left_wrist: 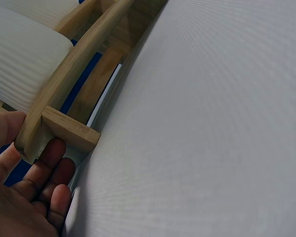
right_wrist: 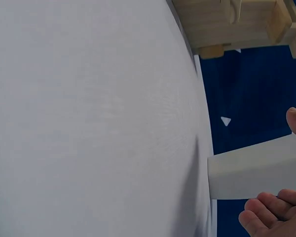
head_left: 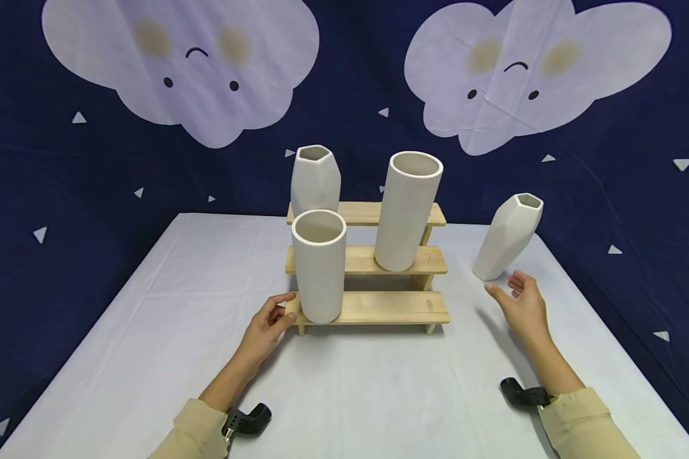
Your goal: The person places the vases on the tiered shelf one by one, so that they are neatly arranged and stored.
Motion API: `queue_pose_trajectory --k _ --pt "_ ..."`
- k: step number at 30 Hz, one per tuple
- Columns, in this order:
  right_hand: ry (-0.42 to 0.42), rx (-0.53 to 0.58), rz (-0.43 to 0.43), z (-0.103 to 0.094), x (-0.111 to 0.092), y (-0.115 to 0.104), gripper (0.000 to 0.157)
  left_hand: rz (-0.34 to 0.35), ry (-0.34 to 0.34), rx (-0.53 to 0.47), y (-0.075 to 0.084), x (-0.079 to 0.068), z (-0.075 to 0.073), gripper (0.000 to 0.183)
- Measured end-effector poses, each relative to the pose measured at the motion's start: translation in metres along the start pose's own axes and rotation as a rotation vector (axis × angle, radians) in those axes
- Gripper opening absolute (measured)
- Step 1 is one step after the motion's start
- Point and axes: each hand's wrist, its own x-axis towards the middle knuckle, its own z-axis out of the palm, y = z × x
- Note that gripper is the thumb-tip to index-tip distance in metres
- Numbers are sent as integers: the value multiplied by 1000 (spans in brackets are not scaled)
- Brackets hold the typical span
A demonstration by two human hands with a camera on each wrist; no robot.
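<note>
My left hand (head_left: 266, 328) grips the left end of the lowest step of a three-step wooden display stand (head_left: 393, 307). In the left wrist view its fingers (left_wrist: 53, 150) curl under the board's end. My right hand (head_left: 525, 310) is spread beside a white faceted vase (head_left: 508, 236) on the table, thumb and fingers apart; the right wrist view shows the vase (right_wrist: 256, 170) beyond them, with no clear contact. A ribbed white cylinder vase (head_left: 320, 274) stands on the lowest step, another ribbed vase (head_left: 407, 210) on the middle step, and a faceted vase (head_left: 316, 182) at the top left.
A white cloth covers the table (head_left: 149, 331). Behind it hangs a dark blue curtain (head_left: 356, 83) with cloud and triangle prints. Black wrist devices (head_left: 251, 421) sit on both forearms. The front left vase partly hides the one behind it.
</note>
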Motion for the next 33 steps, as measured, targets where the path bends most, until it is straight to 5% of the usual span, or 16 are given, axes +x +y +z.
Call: queue_pose_trajectory --k 17,33 --pt "30 13 103 5 40 4 87 -5 2 -7 0 0 0 40" --pt "51 -19 72 11 59 10 84 -12 5 -5 1 -1 0 39"
